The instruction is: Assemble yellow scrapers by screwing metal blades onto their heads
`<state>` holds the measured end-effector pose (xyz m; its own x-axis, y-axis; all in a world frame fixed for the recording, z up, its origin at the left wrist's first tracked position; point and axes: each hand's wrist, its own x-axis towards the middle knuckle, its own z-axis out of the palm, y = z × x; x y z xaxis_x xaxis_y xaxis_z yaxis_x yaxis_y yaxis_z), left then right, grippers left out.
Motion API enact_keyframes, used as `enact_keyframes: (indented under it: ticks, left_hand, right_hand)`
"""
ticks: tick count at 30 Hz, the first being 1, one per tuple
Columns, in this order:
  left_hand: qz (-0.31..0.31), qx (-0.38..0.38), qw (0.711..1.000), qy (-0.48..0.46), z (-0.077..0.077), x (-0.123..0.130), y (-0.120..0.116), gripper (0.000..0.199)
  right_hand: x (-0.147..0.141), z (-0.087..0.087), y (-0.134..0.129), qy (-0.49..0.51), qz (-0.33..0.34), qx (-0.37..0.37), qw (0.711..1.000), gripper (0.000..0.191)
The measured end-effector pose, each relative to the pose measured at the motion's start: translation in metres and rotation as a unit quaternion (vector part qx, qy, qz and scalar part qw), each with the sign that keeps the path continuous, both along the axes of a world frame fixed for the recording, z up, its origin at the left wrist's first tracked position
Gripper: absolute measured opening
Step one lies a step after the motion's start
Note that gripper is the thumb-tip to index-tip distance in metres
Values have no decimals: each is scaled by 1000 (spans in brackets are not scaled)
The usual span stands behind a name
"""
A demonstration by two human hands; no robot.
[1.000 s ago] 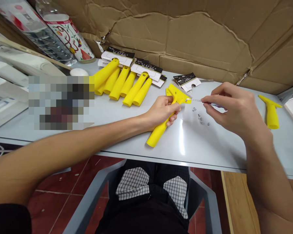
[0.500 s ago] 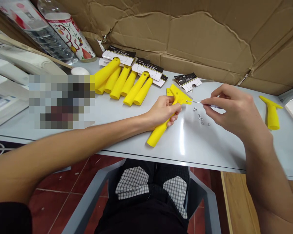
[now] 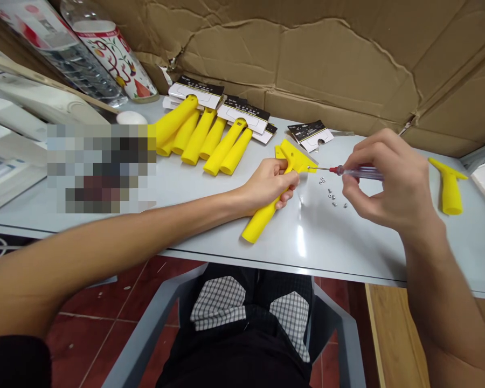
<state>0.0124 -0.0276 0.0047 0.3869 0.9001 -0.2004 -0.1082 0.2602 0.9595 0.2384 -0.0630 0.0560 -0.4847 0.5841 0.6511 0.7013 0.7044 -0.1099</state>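
Note:
My left hand point(image 3: 272, 186) is wrapped round the handle of a yellow scraper point(image 3: 261, 221), whose wide head points away from me and has a metal blade along its far edge. My right hand point(image 3: 388, 183) grips a screwdriver point(image 3: 364, 172) with a clear handle and a red collar. Its thin shaft reaches left, and the tip meets a small screw point(image 3: 309, 167) at the right end of the scraper head. Several loose small screws and nuts point(image 3: 331, 196) lie on the table between the hands.
Several yellow handles point(image 3: 222, 145) with black-and-white cards lie at the back left. Another card point(image 3: 310, 134) and a metal blade point(image 3: 343, 133) lie behind the scraper. A yellow scraper body point(image 3: 450, 188) stands at right. Bottles point(image 3: 117, 59) and a cardboard wall point(image 3: 307, 59) border the table.
My right-hand fingers have slid back from the shaft to the screwdriver's handle, so the red collar now shows. The left hand and scraper have stayed in place.

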Motion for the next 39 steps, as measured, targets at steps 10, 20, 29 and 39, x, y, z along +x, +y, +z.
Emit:
enact_keyframes:
  ticks: [10,20,29,39]
  left_hand:
    - [-6,-27,999,-30,3,-2,1,24]
    - [-3,-31,999,-23,0,-2,3,25]
    - [-4,-33,999,-14,1,-2,2,24]
    - [-3,-41,999,-34,-2,-2,4,22]
  right_hand:
    - [-1,-2,8,47,18,134,990,18]
    - [2,-5,4,22,-46,39,998,12]
    - [10,-3,5,51,-77,-21,996,14]
    - [10,-3,5,5,-94,33,995,10]
